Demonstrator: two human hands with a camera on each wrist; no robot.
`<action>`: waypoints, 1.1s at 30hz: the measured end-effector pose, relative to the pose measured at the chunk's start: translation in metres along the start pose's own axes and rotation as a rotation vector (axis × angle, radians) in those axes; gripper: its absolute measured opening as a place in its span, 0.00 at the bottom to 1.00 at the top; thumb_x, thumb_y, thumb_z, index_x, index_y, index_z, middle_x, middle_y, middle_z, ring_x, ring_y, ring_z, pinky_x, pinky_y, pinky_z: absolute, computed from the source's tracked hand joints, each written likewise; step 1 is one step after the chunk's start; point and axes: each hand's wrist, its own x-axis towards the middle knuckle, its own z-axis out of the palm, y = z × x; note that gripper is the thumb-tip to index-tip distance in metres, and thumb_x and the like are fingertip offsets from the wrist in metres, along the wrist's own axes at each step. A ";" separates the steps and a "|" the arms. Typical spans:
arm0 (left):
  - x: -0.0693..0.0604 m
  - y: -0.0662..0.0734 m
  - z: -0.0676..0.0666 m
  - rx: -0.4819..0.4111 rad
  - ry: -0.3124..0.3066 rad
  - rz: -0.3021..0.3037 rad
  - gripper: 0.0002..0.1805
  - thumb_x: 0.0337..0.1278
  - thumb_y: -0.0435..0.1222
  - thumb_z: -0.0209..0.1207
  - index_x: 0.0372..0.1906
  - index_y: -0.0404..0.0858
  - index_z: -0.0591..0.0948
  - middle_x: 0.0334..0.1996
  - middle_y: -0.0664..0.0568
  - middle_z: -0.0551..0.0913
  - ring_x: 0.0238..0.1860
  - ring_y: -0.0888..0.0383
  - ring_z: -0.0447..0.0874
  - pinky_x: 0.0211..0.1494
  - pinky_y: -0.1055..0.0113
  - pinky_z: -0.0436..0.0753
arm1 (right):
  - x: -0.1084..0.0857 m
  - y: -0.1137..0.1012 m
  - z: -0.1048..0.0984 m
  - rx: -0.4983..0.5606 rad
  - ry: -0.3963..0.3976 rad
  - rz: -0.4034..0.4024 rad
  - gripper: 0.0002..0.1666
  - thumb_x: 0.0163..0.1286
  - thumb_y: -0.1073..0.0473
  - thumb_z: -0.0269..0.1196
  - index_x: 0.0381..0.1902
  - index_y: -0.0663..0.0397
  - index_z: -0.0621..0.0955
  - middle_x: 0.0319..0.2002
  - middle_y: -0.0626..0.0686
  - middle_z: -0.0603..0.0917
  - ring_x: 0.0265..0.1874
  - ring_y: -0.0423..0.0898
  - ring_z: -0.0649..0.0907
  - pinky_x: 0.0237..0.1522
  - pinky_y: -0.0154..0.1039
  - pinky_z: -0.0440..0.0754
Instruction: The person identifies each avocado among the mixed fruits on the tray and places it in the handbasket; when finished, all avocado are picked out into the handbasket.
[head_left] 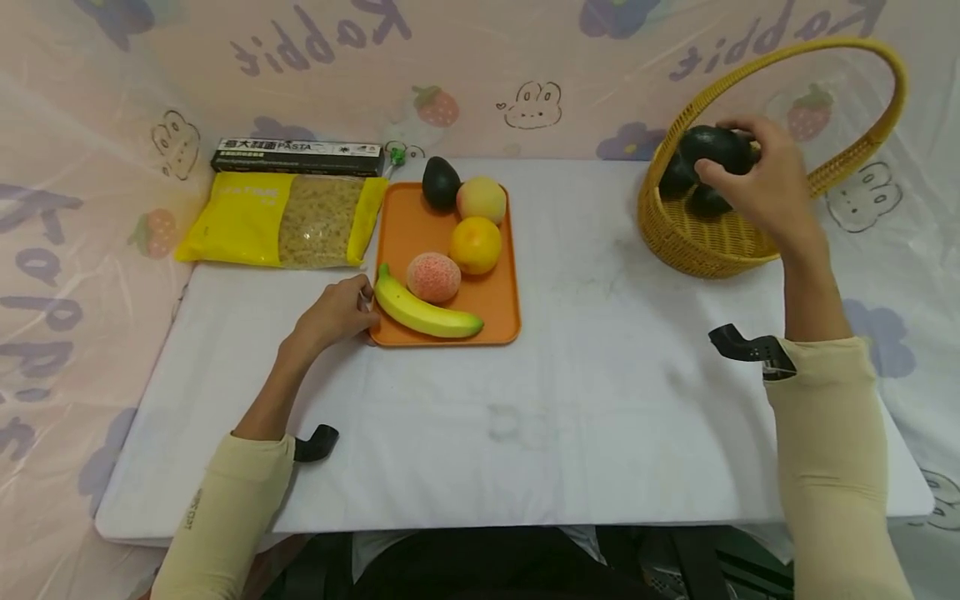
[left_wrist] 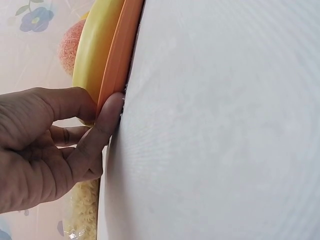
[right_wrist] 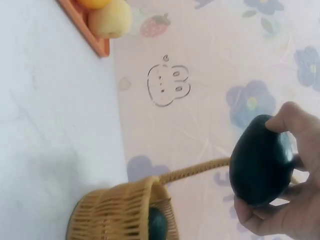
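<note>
Over the wicker basket [head_left: 701, 254], my right hand [head_left: 776, 179] grips a dark green avocado [right_wrist: 262, 160] between thumb and fingers. More dark avocados [head_left: 707, 202] lie inside the basket below it. At the orange tray [head_left: 498, 321], my left hand [head_left: 337, 312] pinches the near left corner of the rim; the left wrist view shows thumb and finger [left_wrist: 109, 112] on either side of it. The tray carries a banana [head_left: 423, 310], a pinkish peach [head_left: 433, 277], an orange [head_left: 476, 246], a yellowish peach [head_left: 482, 200] and an avocado [head_left: 440, 183].
Left of the tray lies a yellow pasta bag [head_left: 247, 218], with a black pasta box [head_left: 300, 157] behind it. A small green-topped item [head_left: 397, 157] stands by the box. The basket's tall handle [head_left: 896, 100] arches up at the right. A white cloth covers the table [head_left: 585, 417].
</note>
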 end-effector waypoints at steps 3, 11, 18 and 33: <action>-0.001 0.001 0.000 0.000 0.005 0.004 0.18 0.63 0.33 0.62 0.53 0.28 0.73 0.30 0.42 0.85 0.28 0.55 0.80 0.34 0.66 0.74 | 0.002 0.012 -0.003 0.011 0.030 0.047 0.33 0.70 0.51 0.65 0.72 0.42 0.74 0.59 0.40 0.74 0.49 0.33 0.74 0.40 0.17 0.73; -0.002 0.001 0.001 -0.011 0.014 0.020 0.17 0.63 0.31 0.61 0.52 0.27 0.73 0.29 0.42 0.87 0.27 0.56 0.80 0.33 0.66 0.74 | 0.011 0.048 -0.014 0.018 0.087 0.265 0.26 0.70 0.49 0.60 0.65 0.38 0.74 0.45 0.34 0.69 0.40 0.33 0.71 0.38 0.23 0.72; -0.001 0.001 0.002 -0.024 0.010 0.029 0.17 0.63 0.31 0.60 0.52 0.28 0.73 0.28 0.42 0.88 0.26 0.57 0.84 0.33 0.66 0.75 | 0.011 0.077 -0.019 -0.198 0.042 0.475 0.41 0.71 0.37 0.53 0.72 0.58 0.66 0.63 0.55 0.73 0.53 0.45 0.75 0.48 0.33 0.73; -0.002 -0.001 0.002 -0.052 0.004 0.025 0.17 0.63 0.30 0.60 0.53 0.26 0.72 0.27 0.42 0.88 0.23 0.58 0.88 0.31 0.68 0.76 | 0.018 0.100 -0.008 -0.473 -0.113 0.367 0.34 0.76 0.55 0.58 0.57 0.90 0.69 0.50 0.85 0.72 0.51 0.75 0.72 0.55 0.68 0.71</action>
